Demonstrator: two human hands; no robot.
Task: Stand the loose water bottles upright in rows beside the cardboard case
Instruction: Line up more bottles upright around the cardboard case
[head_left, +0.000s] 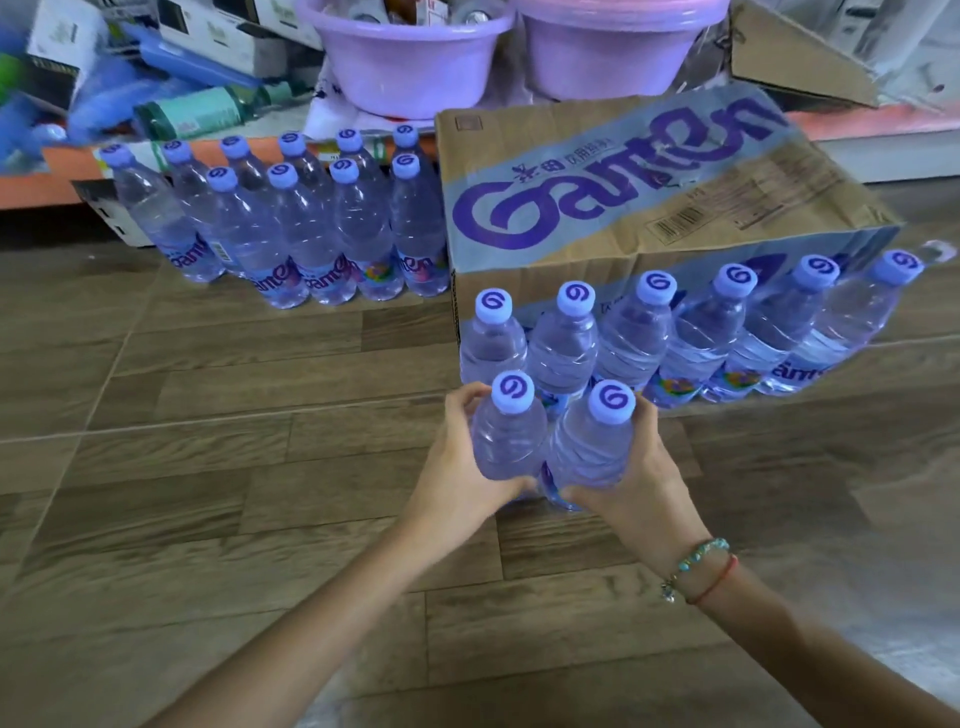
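A cardboard case with purple lettering stands on the floor. Along its near side runs a row of several upright clear water bottles with pale blue caps. In front of that row's left end stand two more upright bottles side by side. My left hand wraps the left bottle. My right hand wraps the right bottle. Left of the case, two rows of several upright bottles stand against the shelf.
Two lilac plastic basins sit on a low orange shelf behind the case. Boxes and packets are piled at the back left. An open cardboard flap shows at the back right. Wood-look floor stretches left and near.
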